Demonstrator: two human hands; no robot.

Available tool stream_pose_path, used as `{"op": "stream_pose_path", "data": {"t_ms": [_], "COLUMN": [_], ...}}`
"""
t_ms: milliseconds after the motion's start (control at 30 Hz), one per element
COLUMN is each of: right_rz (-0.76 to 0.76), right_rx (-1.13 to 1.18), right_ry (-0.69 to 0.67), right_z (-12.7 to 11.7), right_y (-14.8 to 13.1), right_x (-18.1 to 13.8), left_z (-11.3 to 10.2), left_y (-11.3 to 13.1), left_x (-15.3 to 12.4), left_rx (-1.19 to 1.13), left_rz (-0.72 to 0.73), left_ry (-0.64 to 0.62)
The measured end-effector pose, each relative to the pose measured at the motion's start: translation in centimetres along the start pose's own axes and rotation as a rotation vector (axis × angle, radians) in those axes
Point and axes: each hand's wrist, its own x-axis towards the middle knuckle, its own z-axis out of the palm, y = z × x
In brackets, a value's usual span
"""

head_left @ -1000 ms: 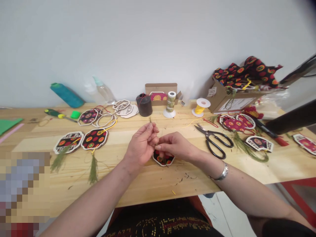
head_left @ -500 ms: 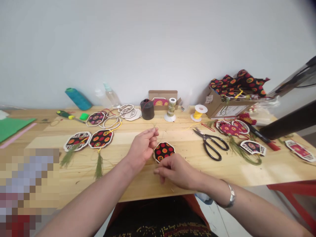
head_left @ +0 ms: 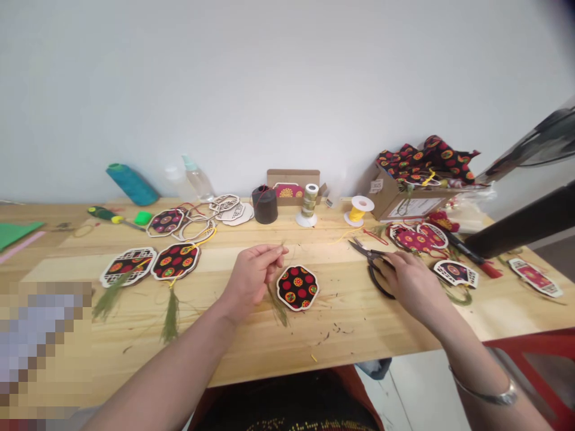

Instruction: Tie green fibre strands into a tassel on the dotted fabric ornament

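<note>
My left hand point(head_left: 258, 269) is closed in a pinch around a thin green tassel point(head_left: 279, 308), whose strands hang down below the fingers. Right beside it, a patterned ornament point(head_left: 297, 288) with a pale scalloped rim and black fabric with red and orange flowers lies flat on the table. My right hand point(head_left: 411, 284) has its fingers over the handles of the black scissors point(head_left: 375, 276), which lie on the tabletop with blades pointing up-left. The palm hides part of the handles.
Finished-looking ornaments with tassels point(head_left: 176, 261) lie at left. Along the wall stand a teal thread cone point(head_left: 132, 184), a black thread spool point(head_left: 265, 205), a yellow spool point(head_left: 358, 211) and a cardboard box point(head_left: 390, 200) of fabric. A black pole point(head_left: 525, 224) slants in at right.
My right hand has left the ornament and moved right onto the scissors. My left hand has stayed in its pinch, and the tassel strands now show below it.
</note>
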Motion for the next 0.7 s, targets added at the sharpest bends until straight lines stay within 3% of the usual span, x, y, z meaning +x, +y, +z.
{"op": "stream_pose_path", "data": {"t_ms": [133,300,567,700], "right_rz": [0.014,-0.019,0.041,0.113], "right_rx": [-0.106,-0.082,-0.031,0.097], "right_ry": [-0.112,-0.223,-0.224,-0.134], "right_z": [1.3,0.9,0.6,-0.7], "right_y": [1.5,1.8,2.3,2.2], "right_x": [0.4,0.0,-0.3,-0.9], "left_z": [0.1,0.1,0.1,0.2], "left_y": [0.1,0.1,0.1,0.2], "left_x": [-0.2,-0.1,-0.2,-0.3], "left_rx": [0.013,0.04,0.054,0.039], "left_rz": [-0.003,0.002,0.006,-0.002], "left_ry": [-0.008,0.003,0.009,0.018]}}
